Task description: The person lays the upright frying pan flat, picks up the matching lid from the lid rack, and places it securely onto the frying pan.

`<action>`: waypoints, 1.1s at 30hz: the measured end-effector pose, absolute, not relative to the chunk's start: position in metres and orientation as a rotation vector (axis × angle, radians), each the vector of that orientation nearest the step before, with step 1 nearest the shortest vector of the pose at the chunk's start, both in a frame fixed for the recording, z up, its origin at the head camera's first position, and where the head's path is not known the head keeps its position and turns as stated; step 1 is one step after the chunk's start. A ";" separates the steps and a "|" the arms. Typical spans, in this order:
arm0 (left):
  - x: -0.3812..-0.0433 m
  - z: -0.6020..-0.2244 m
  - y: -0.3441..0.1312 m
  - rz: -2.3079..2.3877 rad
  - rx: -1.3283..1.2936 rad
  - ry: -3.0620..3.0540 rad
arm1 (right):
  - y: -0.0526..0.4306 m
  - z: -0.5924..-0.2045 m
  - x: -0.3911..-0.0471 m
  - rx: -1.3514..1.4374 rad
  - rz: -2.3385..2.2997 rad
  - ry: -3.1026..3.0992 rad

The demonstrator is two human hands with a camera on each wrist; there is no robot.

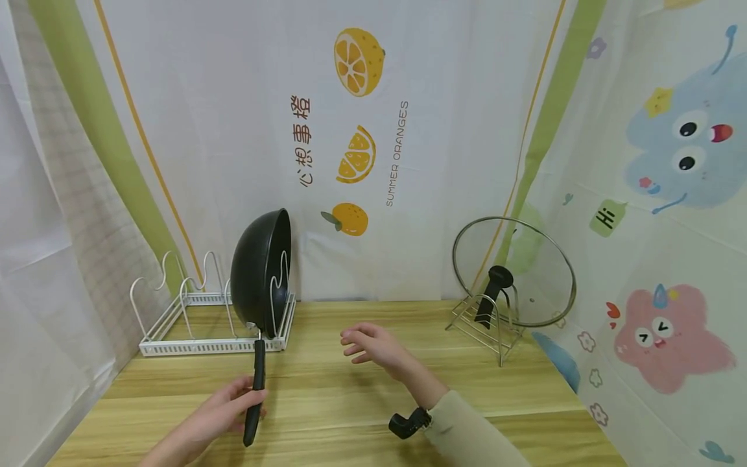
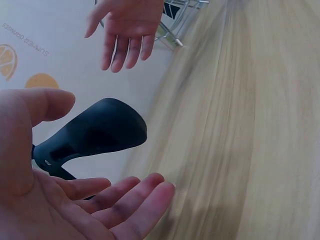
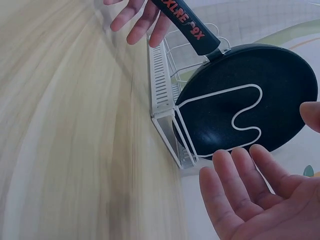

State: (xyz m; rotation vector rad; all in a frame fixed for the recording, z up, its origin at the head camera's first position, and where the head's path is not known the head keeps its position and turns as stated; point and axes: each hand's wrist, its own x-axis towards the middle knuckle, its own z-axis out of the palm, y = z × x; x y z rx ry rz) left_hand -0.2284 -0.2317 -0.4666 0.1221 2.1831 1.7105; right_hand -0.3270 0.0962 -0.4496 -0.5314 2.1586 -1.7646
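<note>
A black wok [image 1: 251, 272] stands on its edge in a white wire pan rack [image 1: 198, 348], its hollow side turned to the right and its handle [image 1: 255, 383] pointing toward me. My left hand [image 1: 224, 405] is at that handle, thumb on one side and fingers on the other. The left wrist view shows those fingers [image 2: 135, 205] loosely extended, not wrapped around the handle. My right hand [image 1: 376, 347] hovers over the table to the right of the wok, palm turned toward it. In the right wrist view its fingers [image 3: 235, 185] are relaxed and hold nothing.
At the back right, a glass lid [image 1: 543, 279] with a black handle [image 1: 495, 292] leans in a metal wire stand [image 1: 500, 347]. Printed curtains [image 1: 251, 97] hang behind and on both sides of the wooden table [image 1: 327, 415]. Bare rack dividers [image 1: 187, 305] rise left of the wok.
</note>
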 end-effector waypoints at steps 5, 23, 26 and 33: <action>-0.228 -0.470 -0.230 1.743 0.127 2.118 | 0.087 -0.455 -0.329 -0.516 -1.773 2.143; -0.226 -0.476 -0.225 1.879 0.053 1.916 | 0.054 -0.462 -0.330 -0.505 -1.797 2.072; -0.226 -0.476 -0.224 1.879 0.060 1.907 | 0.049 -0.462 -0.329 -0.498 -1.797 2.058; -0.228 -0.480 -0.221 1.897 0.082 1.872 | 0.035 -0.464 -0.330 -0.505 -1.822 2.035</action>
